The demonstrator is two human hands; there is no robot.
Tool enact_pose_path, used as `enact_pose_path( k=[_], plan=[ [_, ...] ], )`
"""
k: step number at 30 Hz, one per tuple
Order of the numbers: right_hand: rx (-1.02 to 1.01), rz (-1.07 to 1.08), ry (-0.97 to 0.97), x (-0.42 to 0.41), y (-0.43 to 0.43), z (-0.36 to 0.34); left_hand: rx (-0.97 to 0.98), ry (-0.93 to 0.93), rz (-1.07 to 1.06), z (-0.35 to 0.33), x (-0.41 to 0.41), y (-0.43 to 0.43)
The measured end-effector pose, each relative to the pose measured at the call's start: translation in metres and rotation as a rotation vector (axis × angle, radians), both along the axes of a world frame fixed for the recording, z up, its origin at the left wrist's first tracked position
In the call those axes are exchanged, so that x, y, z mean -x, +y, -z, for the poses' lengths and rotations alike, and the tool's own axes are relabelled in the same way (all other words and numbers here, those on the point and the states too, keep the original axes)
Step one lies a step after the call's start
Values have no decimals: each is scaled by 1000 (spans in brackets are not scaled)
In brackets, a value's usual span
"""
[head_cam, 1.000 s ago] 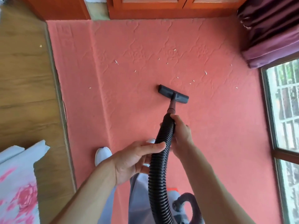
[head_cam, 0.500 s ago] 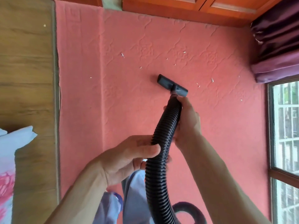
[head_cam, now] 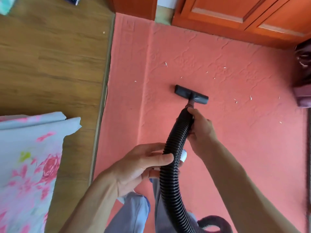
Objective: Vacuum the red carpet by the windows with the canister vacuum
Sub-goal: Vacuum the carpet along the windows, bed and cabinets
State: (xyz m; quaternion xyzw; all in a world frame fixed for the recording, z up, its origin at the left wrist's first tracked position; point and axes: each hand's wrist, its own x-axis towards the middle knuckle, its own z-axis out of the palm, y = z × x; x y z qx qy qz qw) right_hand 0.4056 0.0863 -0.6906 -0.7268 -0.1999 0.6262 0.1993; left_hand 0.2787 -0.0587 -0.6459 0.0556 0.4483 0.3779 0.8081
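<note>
The red carpet (head_cam: 235,140) fills the middle and right of the head view. A flat black vacuum nozzle (head_cam: 191,94) lies on it, joined to a ribbed black hose (head_cam: 171,165) that curves down toward me. My right hand (head_cam: 200,130) grips the hose just behind the nozzle. Lower down, my left hand (head_cam: 139,167) holds the hose with thumb and fingers curled round it. Several small white scraps (head_cam: 250,98) lie scattered on the carpet beyond and to the right of the nozzle. The canister itself is hidden.
Wooden floor (head_cam: 50,64) borders the carpet on the left. A floral bedsheet (head_cam: 28,165) covers the lower left. Orange wooden cabinets (head_cam: 235,15) line the far edge, and a dark purple curtain (head_cam: 304,68) hangs at the right. My trouser legs (head_cam: 134,214) show at the bottom.
The view has swung to the left, so the window is out of sight and the bedsheet shows more. The nozzle has shifted left across the carpet, with both hands still on the hose.
</note>
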Motion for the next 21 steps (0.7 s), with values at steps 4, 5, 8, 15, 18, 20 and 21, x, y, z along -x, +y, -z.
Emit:
enact_pose_path(
  k=[4,5,8,15,18,20,21],
  plan=[
    [23,-74,74,27,-32,-35,-40,-68,-30,-15,14,-30],
    [41,-88,94,33,-41,-42,-40,-80,-42,-17,17,-38],
    [66,-168,110,54,-67,-53,-54,-105,-75,-20,28,-65],
    [94,-321,108,100,-102,-39,-41,-118,-267,-8,44,-119],
    [79,-384,96,117,-110,-32,-21,-122,-366,-1,47,-130],
    [73,-397,103,127,-110,-29,-16,-120,-404,2,49,-131],
    [75,-410,99,132,-111,-27,-20,-122,-413,3,50,-131]
  ],
)
